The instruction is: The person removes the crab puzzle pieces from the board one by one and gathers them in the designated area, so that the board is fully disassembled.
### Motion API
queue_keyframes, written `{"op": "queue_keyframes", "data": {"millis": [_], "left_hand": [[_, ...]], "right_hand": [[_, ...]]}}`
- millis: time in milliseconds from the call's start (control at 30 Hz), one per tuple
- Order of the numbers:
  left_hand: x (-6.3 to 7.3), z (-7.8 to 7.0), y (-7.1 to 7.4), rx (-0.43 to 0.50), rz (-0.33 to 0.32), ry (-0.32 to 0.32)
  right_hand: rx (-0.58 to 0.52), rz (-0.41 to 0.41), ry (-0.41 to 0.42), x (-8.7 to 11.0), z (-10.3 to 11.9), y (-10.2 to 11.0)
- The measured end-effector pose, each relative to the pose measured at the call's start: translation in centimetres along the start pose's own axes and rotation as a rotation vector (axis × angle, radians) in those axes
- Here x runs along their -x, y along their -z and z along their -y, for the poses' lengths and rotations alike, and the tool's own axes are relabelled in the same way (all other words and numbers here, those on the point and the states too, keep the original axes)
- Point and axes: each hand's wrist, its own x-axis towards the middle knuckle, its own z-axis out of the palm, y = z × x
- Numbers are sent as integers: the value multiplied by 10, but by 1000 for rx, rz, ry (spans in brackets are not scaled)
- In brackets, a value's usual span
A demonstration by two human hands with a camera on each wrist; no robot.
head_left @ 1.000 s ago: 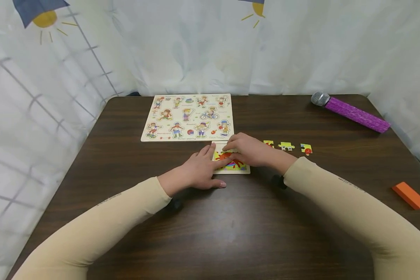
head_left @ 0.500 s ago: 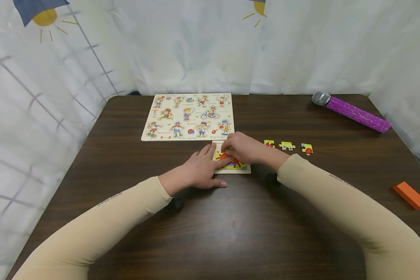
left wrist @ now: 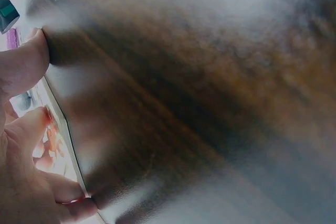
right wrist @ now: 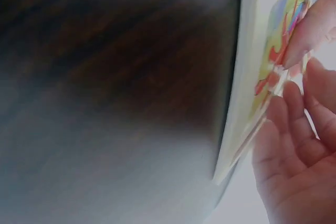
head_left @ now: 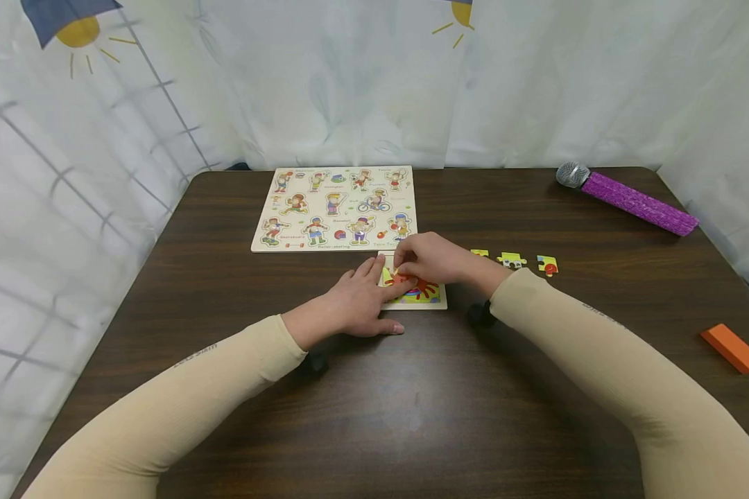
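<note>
A small jigsaw puzzle [head_left: 433, 291] in a pale frame, with a red creature on yellow, lies on the table in front of me. My left hand [head_left: 362, 298] lies across its left side, fingers spread; the index finger reaches over the picture. Over the puzzle's upper part, my right hand [head_left: 431, 258] has its thumb and index finger together, pinching what looks like a small yellow jigsaw piece [head_left: 396, 272], mostly hidden. The right wrist view shows the right hand [right wrist: 299, 135] beside the puzzle, its other fingers loosely bent. In the left wrist view, the left hand [left wrist: 23, 166] touches the frame.
Three loose puzzle pieces, one partly hidden, lie right of the puzzle, the rightmost piece [head_left: 547, 265] among them. Behind is a large picture board [head_left: 337, 208]. A purple microphone [head_left: 630, 199] lies at the back right, an orange block [head_left: 733, 348] near the right edge.
My right hand shifts slightly left and up over the puzzle, and a yellow edge now shows at its fingertips. The left hand stays in place; the loose pieces lie as before.
</note>
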Motion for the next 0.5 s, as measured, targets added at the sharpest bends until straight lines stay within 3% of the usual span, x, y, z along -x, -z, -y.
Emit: {"op": "queue_keyframes", "data": {"millis": [500], "left_hand": [[0, 0, 0, -5, -2, -5]], "right_hand": [[-131, -7, 16, 2, 0, -1]]}}
